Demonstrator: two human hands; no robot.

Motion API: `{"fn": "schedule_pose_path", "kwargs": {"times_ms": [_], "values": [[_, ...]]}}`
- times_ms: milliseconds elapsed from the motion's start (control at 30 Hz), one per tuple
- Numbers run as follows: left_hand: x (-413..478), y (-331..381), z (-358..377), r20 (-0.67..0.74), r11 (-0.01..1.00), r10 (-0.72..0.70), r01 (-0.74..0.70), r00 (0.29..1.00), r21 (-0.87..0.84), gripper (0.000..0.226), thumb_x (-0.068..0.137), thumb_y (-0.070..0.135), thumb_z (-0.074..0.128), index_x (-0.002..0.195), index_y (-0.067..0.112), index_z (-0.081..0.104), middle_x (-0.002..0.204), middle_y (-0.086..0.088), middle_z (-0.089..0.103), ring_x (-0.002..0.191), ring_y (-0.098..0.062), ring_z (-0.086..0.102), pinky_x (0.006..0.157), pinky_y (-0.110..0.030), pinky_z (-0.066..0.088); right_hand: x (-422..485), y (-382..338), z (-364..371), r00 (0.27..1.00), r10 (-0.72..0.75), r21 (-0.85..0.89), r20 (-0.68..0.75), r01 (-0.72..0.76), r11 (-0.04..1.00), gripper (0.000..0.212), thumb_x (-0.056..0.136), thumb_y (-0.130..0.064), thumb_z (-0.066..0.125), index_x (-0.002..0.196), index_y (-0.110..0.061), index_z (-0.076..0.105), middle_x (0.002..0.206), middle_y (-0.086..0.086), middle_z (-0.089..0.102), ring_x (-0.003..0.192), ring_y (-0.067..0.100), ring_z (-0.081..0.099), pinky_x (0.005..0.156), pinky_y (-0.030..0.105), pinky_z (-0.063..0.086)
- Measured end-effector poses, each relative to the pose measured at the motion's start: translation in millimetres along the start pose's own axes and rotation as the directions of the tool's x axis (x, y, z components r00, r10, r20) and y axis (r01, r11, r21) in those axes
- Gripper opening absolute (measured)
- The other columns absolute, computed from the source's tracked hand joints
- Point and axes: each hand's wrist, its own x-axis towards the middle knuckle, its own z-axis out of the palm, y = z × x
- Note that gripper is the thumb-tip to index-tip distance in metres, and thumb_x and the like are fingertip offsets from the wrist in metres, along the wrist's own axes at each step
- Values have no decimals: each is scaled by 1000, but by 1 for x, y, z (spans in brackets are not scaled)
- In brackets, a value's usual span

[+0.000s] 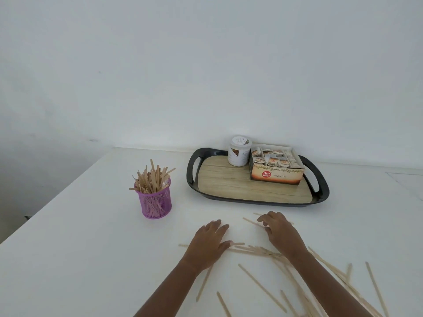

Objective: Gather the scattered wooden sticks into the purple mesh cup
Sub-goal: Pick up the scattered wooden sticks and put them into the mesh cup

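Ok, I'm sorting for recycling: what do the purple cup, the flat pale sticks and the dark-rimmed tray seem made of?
Purple mesh cup: likely painted metal wire, sticks showing through its grid. Flat pale sticks: seemingly bare matt wood, tan. Dark-rimmed tray: apparently glossy plastic, its rim catching light; the wood-grain floor may be only print.

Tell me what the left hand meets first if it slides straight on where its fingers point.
Probably the front rim of the black tray with a wood-grain floor. The left hand points away and slightly right, with only bare white table between; depth is approximate.
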Motion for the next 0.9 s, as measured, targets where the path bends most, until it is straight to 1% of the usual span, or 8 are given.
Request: {"fn": "schedule_pose_path", "kwargs": {"times_ms": [167,300,467,667,733,767,833,900], "values": [[2,14,-1,-16,1000,-10,9,1000,-22,44,93,36,48,131,14,43,144,-2,36,130,-17,38,104,-28,36,-6,29,-15,995,19,-86,94,-11,996,37,94,-12,45,130,-20,49,139,-6,44,130,12,39,100,27,40],[1,20,1,-91,1000,-28,27,995,-16,23,92,26,51,110,12,55,122,0,50,109,-15,50,87,-29,47,-10,39,-19,994,37,-26,106,-35,999,28,94,-8,43,115,-12,60,117,0,59,105,17,57,84,26,45],[-1,22,6,-140,998,-33,41,990,53,18,95,21,46,106,11,56,116,-2,50,105,-16,51,82,-29,48,-15,53,-25,994,71,-39,85,-68,997,20,91,-5,43,97,-7,63,99,6,62,91,20,56,74,27,44],[-10,24,5,-143,976,-19,49,990,212,18,96,10,40,108,12,54,115,-3,50,104,-16,51,79,-25,46,-29,76,-40,987,150,-43,63,-148,988,25,91,-3,44,111,-6,58,105,10,63,96,23,59,81,29,45],[-16,28,-2,-180,951,57,2,982,308,12,79,11,68,89,14,63,95,-1,61,82,-10,60,63,-17,50,-35,82,-44,982,174,-83,69,-168,982,27,93,-5,41,114,-6,58,108,11,62,99,24,59,83,27,45],[-18,30,-5,-156,933,105,-43,982,358,24,57,14,85,71,18,66,75,3,63,63,-5,60,48,-13,47,-38,85,-45,980,189,-96,69,-182,979,27,94,-5,40,113,-6,59,108,12,61,99,24,59,82,27,45],[-20,34,-8,-152,891,115,-35,982,452,39,25,16,93,49,18,61,50,3,56,41,-1,51,32,-12,38,-44,87,-47,974,215,-103,71,-207,973,29,94,-4,38,113,-6,59,109,13,60,100,25,58,82,27,46],[-19,34,-8,-188,862,181,-64,965,503,39,24,17,93,46,17,60,46,3,55,38,-2,50,31,-12,37,-50,87,-47,971,227,-105,70,-219,970,29,94,-4,37,114,-7,58,110,13,59,102,24,57,84,27,46]]}}
